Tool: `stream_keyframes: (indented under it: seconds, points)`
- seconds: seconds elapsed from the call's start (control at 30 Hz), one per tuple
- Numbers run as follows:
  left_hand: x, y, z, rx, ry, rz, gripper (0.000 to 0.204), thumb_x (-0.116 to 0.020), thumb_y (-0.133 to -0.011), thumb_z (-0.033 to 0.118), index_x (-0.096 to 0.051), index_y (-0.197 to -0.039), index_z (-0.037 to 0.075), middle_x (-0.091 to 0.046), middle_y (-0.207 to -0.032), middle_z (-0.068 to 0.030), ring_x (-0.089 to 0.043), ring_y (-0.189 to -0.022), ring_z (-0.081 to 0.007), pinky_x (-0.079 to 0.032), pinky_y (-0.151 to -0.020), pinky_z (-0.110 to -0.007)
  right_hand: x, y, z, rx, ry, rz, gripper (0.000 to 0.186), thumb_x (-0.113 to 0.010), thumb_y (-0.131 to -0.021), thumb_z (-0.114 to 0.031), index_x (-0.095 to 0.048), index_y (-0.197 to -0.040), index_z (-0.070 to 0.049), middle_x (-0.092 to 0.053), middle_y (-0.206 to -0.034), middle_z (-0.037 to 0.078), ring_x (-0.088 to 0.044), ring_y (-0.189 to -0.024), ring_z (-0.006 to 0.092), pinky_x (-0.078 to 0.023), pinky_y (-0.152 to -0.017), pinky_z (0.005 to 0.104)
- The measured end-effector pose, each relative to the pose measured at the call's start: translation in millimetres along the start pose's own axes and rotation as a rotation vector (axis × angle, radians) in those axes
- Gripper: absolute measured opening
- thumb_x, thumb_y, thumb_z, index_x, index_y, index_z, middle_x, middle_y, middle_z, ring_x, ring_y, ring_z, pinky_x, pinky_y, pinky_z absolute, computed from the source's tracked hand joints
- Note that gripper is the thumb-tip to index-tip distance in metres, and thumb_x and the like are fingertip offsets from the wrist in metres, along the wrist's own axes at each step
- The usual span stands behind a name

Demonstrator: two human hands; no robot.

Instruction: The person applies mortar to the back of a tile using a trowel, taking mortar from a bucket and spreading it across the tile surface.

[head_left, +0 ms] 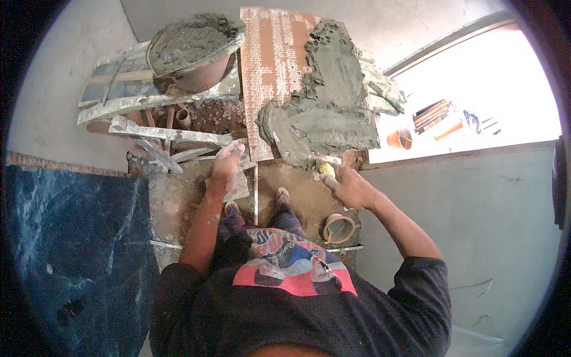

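Wet grey mortar [336,89] lies thick over the right and lower part of a brown panel [267,65] with a white woven-looking pattern. My right hand [352,189] is closed round the yellow handle [326,169] of a trowel at the panel's lower right edge; mortar hides most of its blade. Left of the panel's near corner is my left hand [228,163], its fingers curled and dusted white. A pale flat piece [239,188] shows beside that wrist. Whether the left hand grips it, or something else, is unclear.
A bucket [202,76] heaped with mortar stands on a mortar-stained wooden platform [113,107] at the far left. Near my feet on the right sits a small pail [339,229]. A dark blue wall surface [77,238] is at left, a grey wall [464,202] and bright opening at right.
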State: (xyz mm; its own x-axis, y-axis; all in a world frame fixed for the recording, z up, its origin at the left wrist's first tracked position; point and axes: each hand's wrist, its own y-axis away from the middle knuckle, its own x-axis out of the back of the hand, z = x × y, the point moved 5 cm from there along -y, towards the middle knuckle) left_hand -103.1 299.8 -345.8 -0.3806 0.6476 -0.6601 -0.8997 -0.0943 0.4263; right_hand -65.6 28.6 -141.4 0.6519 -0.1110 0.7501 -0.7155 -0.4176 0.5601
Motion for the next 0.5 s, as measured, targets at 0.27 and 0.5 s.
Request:
stream_keyframes:
  seconds: [0.27,0.5]
  points:
    - [-5,19,16,0.021,-0.055,0.011,0.043,-0.053,-0.097,0.019,-0.041,-0.131,-0.004,-0.052,-0.122,-0.0130,-0.064,-0.093,-0.0263,-0.057,-0.078,-0.041,17,41,-40,0.009,-0.039,-0.024,0.052,-0.051,-0.094,-0.034,-0.047,-0.130,0.003,-0.058,-0.111,0.035,-0.057,-0.106,0.0469,-0.044,-0.092,0.0521]
    - [25,34,8,0.109,-0.163,-0.006,0.034,-0.051,-0.098,0.022,-0.048,-0.122,-0.002,-0.063,-0.107,-0.0178,-0.067,-0.090,-0.0286,-0.057,-0.073,-0.038,19,52,-24,0.077,-0.158,0.116,0.050,-0.054,-0.093,-0.034,-0.050,-0.129,-0.001,-0.062,-0.107,0.031,-0.059,-0.102,0.0463,-0.046,-0.089,0.0495]
